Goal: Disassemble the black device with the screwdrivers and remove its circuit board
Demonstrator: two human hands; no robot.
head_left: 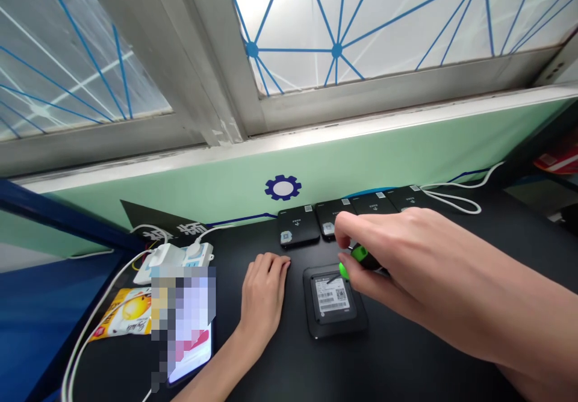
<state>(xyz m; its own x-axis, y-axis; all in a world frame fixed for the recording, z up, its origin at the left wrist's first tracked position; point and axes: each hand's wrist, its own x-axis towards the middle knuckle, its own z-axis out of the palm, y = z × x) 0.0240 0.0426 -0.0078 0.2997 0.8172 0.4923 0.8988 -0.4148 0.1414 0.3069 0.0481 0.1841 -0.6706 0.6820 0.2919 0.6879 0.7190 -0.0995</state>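
A black square device with a white printed label (332, 296) lies on the dark table (289, 360). My right hand (388, 251) is closed around a green and black screwdriver (361, 256), whose thin shaft slants down over the upper part of the label. Whether its tip touches the device cannot be made out. To the left of the device, my left hand (264, 290) rests palm down on the table, holding nothing, its fingers lying flat and close to each other.
Several black devices (298, 226) stand in a row along the green wall. At the left are a power strip (198, 256) with white plugs and cables, a yellow snack packet (129, 312) and a partly blurred phone (194, 330). A white cable (456, 202) lies at the back right.
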